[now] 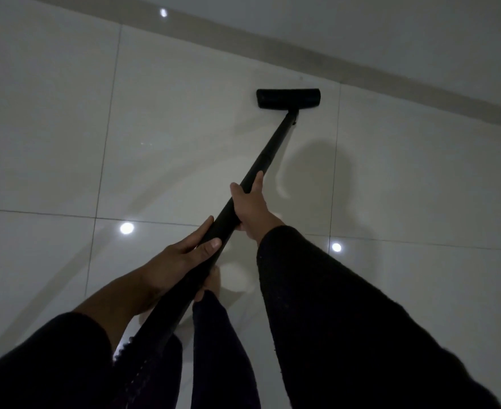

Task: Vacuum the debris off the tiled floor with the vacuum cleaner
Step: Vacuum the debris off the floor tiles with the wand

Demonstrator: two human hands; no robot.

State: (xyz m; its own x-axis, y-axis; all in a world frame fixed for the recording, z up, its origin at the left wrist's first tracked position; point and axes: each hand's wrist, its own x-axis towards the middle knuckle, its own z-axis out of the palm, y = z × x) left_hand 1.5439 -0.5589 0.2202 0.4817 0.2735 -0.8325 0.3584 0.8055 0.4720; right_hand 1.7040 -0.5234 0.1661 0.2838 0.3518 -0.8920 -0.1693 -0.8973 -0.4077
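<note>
I have both hands wrapped round the vacuum pipe: right hand farther along, left hand nearer me. The black floor head sits flat on the tiled floor, far right, just short of the skirting. The pipe looks stiff and light; mid-shaft is a good hold. I can't make out any debris.

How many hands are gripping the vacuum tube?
2. The right hand grips the vacuum tube further along, toward the floor head; the left hand holds it lower, nearer the body. No other hands show.
</note>
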